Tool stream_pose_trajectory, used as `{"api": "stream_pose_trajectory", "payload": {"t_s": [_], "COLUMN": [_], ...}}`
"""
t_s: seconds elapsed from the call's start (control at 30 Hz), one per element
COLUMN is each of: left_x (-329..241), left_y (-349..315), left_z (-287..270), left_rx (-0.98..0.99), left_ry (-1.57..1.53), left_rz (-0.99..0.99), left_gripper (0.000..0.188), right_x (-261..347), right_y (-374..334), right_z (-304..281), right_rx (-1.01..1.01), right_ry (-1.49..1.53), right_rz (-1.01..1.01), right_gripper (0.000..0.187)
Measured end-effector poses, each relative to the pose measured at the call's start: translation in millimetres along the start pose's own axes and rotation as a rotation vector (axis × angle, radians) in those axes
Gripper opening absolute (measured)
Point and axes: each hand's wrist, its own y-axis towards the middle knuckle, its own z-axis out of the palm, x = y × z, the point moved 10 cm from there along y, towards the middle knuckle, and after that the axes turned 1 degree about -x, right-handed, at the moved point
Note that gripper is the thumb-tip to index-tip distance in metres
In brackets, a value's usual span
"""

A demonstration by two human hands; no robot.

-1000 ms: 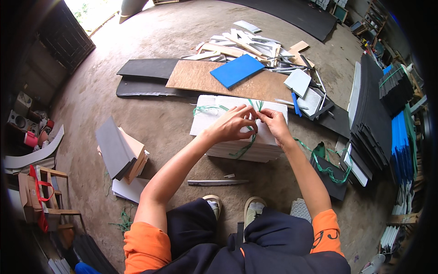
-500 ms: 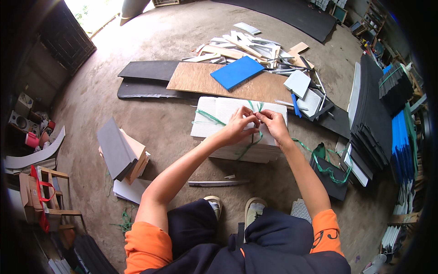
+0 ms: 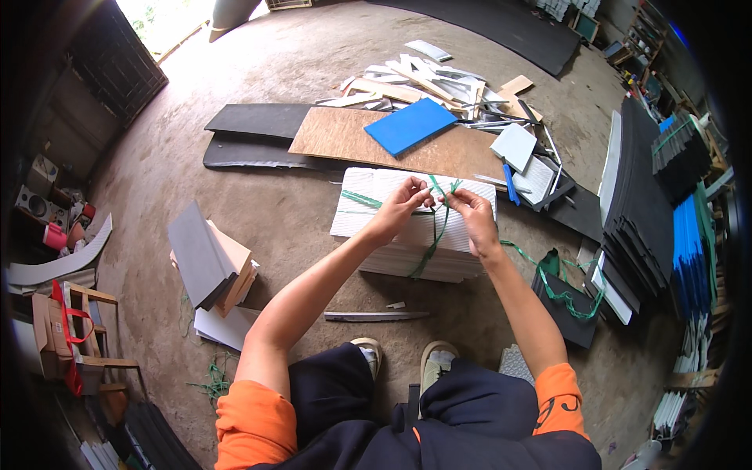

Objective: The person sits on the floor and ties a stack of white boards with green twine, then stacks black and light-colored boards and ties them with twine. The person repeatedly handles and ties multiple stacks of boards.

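Note:
A stack of white ribbed sheets sits on the floor in front of me, with green plastic twine running over its top and down its near side. Above the stack, my left hand pinches one strand of the twine between thumb and fingertips. My right hand pinches another part of it, a short distance to the right. Between the two hands the strands cross and stick up in loose ends. Another band of twine lies across the left part of the stack's top.
Beyond the stack lie a brown board, a blue panel and a heap of offcuts. Grey and tan boards are piled at left. Black sheets lean at right, near loose green twine. A narrow strip lies before my feet.
My hands were close together at the twine's crossing; now they are farther apart, the left shifted slightly left. More of the twine shows between them.

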Motion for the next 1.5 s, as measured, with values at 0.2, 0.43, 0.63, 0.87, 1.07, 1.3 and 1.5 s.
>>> {"api": "stream_pose_trajectory", "payload": {"t_s": [0.2,0.43,0.63,0.87,1.07,1.3,1.5], "left_x": [-13,-23,-19,-33,-21,-35,-36], "left_y": [1,-1,3,3,3,-10,-22], "left_z": [2,-6,-8,-4,-6,-2,-5], "left_rx": [-0.011,-0.176,-0.211,-0.213,-0.186,-0.379,-0.496], "left_ry": [0.145,0.314,0.418,0.38,0.391,0.547,0.585], "left_rz": [0.014,0.037,-0.016,0.023,-0.003,0.133,0.127], "left_gripper": [0.015,0.016,0.016,0.02,0.023,0.017,0.015], "right_x": [9,2,10,8,6,2,5], "right_y": [4,5,2,4,8,9,7], "right_z": [10,8,6,9,9,5,11], "right_rx": [0.038,-0.021,-0.03,0.043,0.1,0.1,0.126], "right_ry": [-0.132,-0.125,-0.019,0.032,-0.177,-0.2,-0.203], "right_rz": [0.049,0.085,0.075,0.1,0.086,0.069,0.069], "right_gripper": [0.015,0.011,0.009,0.01,0.011,0.014,0.012]}}
